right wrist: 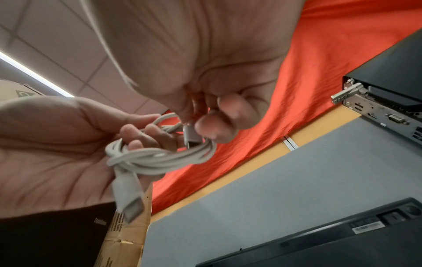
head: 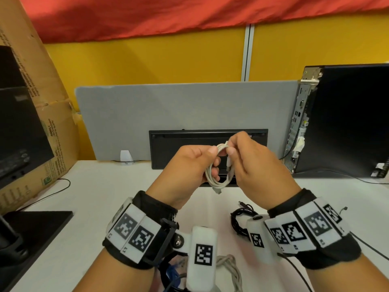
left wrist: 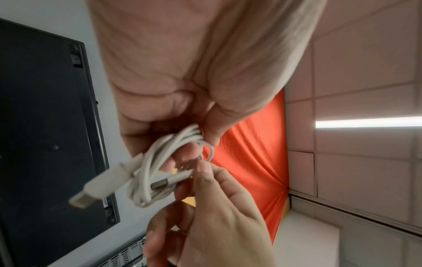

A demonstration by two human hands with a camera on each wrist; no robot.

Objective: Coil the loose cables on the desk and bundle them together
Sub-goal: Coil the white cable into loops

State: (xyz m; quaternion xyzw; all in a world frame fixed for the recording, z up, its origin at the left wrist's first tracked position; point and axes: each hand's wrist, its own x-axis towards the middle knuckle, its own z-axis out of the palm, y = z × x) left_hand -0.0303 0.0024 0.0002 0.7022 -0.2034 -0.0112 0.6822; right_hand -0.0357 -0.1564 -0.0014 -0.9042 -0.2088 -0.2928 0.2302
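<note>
A white cable (head: 219, 182) wound into a small coil is held up above the desk between both hands. My left hand (head: 193, 163) grips the coil, its fingers through the loops (right wrist: 146, 157). My right hand (head: 242, 157) pinches the cable's end with the metal plug (right wrist: 190, 134) against the coil (left wrist: 150, 173). The other, larger plug (left wrist: 95, 187) hangs free below the coil. A black cable (head: 242, 218) lies bunched on the desk under my right wrist. A braided grey cable (head: 229, 268) and a blue one (head: 172, 272) lie at the near edge.
A black keyboard (head: 208, 135) leans upright against a grey divider panel (head: 147, 114). A black computer case (head: 347, 121) stands at the right, a cardboard box (head: 42, 98) and a monitor (head: 16, 131) at the left. The white desk (head: 94, 197) stretches between them.
</note>
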